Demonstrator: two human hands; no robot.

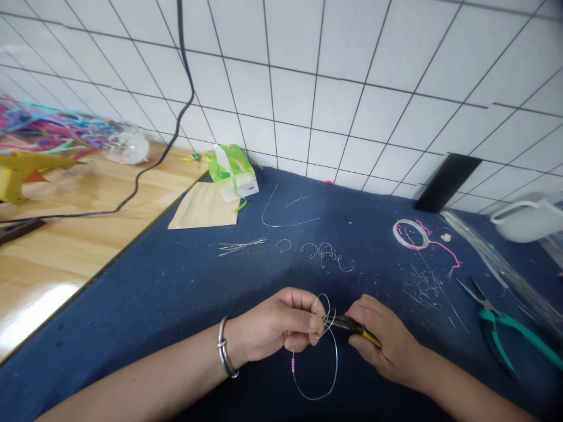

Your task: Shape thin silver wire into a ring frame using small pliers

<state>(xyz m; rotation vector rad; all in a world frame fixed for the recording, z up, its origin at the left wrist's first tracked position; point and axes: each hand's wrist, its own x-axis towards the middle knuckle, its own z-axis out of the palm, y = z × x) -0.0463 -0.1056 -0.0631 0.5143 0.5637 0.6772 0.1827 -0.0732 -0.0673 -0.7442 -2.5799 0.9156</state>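
Note:
My left hand [292, 322] pinches a thin silver wire [336, 357] between thumb and fingers. The wire bends into small loops above the fingertips, and a large curve of it hangs below. Several small pink beads [293, 365] sit on the hanging part, under my left hand. My right hand [380, 337] is closed around pliers [347, 323] with dark jaws and a yellow-and-black handle. The jaw tips meet the wire right beside my left fingertips; whether they are clamped on it is too small to tell.
On the blue cloth [176, 305] lie curled wire pieces [328, 255], straight wires [241, 246] and wire scraps [426, 284]. Teal-handled pliers [497, 319] rest at the right, near a white ring [410, 234] with pink beads. A green tissue pack [232, 170] and yellow glue gun [21, 173] are leftward.

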